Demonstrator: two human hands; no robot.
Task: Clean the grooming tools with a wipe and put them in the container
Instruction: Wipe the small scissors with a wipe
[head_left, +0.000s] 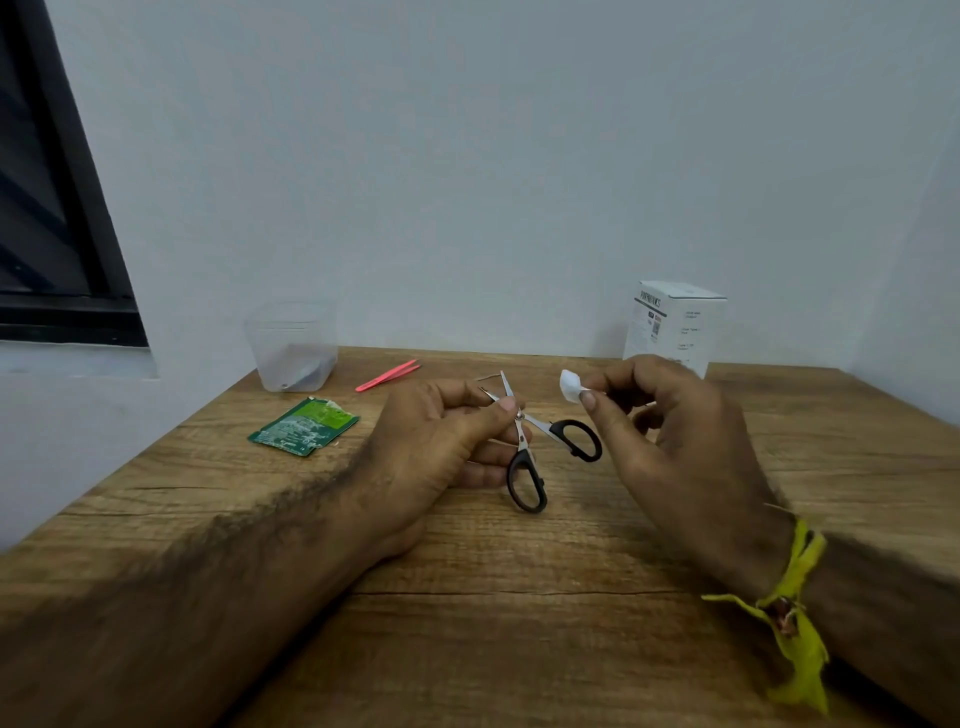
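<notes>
Small scissors (530, 470) with black handles and spread steel blades hang just above the wooden table (519, 597). My left hand (441, 447) pinches them at the pivot, thumb on top. My right hand (670, 441) pinches a small folded white wipe (570, 385) between thumb and forefinger, close to the right of the blade tips. Pink tweezers (388, 375) lie on the table behind my left hand. A clear plastic container (292, 345) stands at the back left with something dark inside it.
A torn green wipe sachet (304, 427) lies left of my left hand. A white carton (672, 325) stands against the wall at the back right. A dark window frame (62, 234) is at the far left. A yellow thread band (795, 613) circles my right wrist.
</notes>
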